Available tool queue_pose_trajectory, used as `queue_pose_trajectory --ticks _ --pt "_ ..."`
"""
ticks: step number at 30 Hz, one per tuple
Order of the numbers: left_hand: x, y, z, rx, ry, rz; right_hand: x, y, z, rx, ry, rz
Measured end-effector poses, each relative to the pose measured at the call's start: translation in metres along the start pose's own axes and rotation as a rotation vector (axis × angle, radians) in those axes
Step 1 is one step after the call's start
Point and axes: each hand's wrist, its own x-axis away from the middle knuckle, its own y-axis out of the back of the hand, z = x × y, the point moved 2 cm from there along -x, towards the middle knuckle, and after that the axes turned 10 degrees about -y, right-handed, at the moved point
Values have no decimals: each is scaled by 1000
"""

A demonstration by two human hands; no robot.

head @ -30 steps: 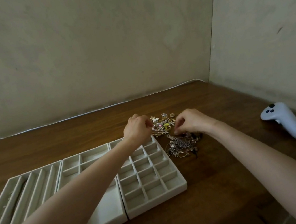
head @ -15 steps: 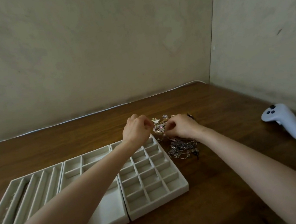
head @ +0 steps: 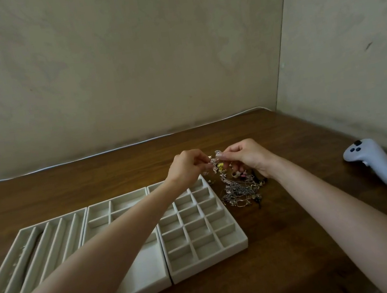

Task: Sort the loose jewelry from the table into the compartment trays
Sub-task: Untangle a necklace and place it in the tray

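Nearest the counter's [head: 290, 244] front edge: three pale trays lie side by side with their edges touching. On the left is a slotted tray [head: 39, 244] with long channels, then a middle tray [head: 141, 277] with mixed compartments, and on the right a grid tray [head: 210, 265] of small squares.
Slotted tray detail: a few tiny specks sit along its left channel, too small to name.
Standing in the way: the left forearm [head: 103, 255] stretches across the middle tray and the grid tray's far left corner, hiding several compartments.
Jewelry heap [head: 241, 190]: a tangle of silver and gold chains with dark bits lies on the counter just right of the grid tray's far end. Its right side is partly under the right wrist.
Left grip [head: 185, 168]: it is above the grid tray's far corner with its fingers curled, thumb and fingertip pinching a small silvery piece [head: 213, 161].
Right grip [head: 246, 156]: it faces the left one, fingertips almost meeting, and pinches the same piece from the other side.
Small silvery piece: it is held between the two grips, raised over the heap's far end. Whether a strand ties it to the heap I cannot tell.
Controller [head: 370, 162]: white, it lies on the counter far to the right, well apart from the jewelry.
Cable [head: 112, 150]: thin and white, it runs along the counter's back edge at the foot of the wall [head: 125, 68].
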Motion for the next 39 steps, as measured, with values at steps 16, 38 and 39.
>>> queue_pose_trajectory --ticks 16,38,39 --pt "-10 -16 4 -201 103 75 -1 -9 -5 774 -89 -180" --pt "-21 -40 -16 217 59 285 2 14 -3 29 -30 -175" --pt "-20 -40 -18 328 88 295 3 15 -2 -8 -18 -171"
